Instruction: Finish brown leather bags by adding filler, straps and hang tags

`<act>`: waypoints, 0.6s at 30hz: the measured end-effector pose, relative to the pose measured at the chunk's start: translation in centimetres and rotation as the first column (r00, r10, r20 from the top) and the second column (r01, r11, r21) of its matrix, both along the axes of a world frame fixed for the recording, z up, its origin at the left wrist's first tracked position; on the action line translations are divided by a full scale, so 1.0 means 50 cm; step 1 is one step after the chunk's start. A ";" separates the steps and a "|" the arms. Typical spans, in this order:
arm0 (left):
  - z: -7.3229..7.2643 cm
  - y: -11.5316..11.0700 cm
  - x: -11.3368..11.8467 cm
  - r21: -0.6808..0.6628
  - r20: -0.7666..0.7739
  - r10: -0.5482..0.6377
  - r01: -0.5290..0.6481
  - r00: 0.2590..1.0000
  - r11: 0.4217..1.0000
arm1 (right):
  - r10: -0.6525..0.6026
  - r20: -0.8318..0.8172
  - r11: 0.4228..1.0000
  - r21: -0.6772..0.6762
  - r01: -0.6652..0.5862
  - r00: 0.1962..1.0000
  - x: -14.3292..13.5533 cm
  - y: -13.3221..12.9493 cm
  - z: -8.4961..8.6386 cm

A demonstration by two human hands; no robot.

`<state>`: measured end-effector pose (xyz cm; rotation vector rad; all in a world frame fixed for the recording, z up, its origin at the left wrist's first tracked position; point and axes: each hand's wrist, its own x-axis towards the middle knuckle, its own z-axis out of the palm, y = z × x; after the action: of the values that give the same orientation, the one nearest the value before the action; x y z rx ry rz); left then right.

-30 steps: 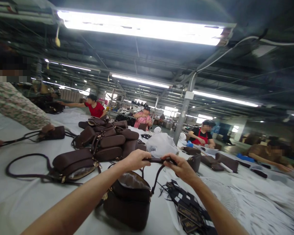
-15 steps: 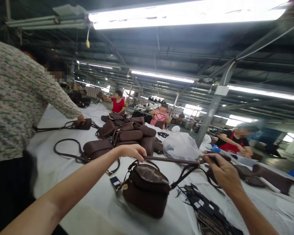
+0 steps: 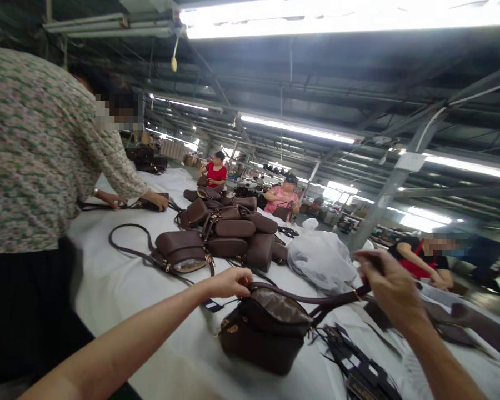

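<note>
A dark brown handbag (image 3: pixel 262 339) stands on the white-covered table in front of me, its top gaping so that the shiny lining shows. My left hand (image 3: pixel 232 282) pinches the brown shoulder strap (image 3: pixel 304 299) at the bag's upper left rim. From there the strap runs slackly to the right, where my right hand (image 3: pixel 389 283) is closed around it above the table. Its fingertips are partly hidden behind the hand. A gold-coloured emblem (image 3: pixel 232 329) hangs on the bag's left side, near a dark tag (image 3: pixel 213 305).
Several brown bags lie in a heap (image 3: pixel 231 228) beyond my hands, with a clear plastic bag (image 3: pixel 323 258) beside it. Black tags (image 3: pixel 358 361) lie at the front right. A co-worker in a floral shirt (image 3: pixel 33 150) leans over the table at left; others work farther back.
The strap, taut between my hands before, now sags. My right hand has moved right and slightly up, and the bag has tipped a little. The floral-shirted co-worker's second hand has come into view.
</note>
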<state>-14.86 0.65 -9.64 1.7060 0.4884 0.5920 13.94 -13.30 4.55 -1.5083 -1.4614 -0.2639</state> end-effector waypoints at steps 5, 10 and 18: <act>-0.003 -0.029 0.025 -0.075 0.250 0.065 -0.048 0.966 0.996 | 0.578 0.301 0.756 -0.548 -0.359 0.758 -0.203 0.053 -0.064; -0.039 -0.072 0.013 -0.243 0.460 0.145 -0.033 0.876 0.970 | 0.653 0.292 0.600 -0.762 -0.243 0.699 -0.273 0.109 -0.124; -0.089 -0.098 0.013 -0.356 0.432 0.372 -0.223 0.822 0.907 | 0.679 0.405 0.596 -0.791 -0.138 0.612 -0.269 0.140 -0.127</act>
<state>-14.19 -4.27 -14.07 1.1399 0.4509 1.0976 0.50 -6.30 -1.82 -1.5941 -2.7567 0.1071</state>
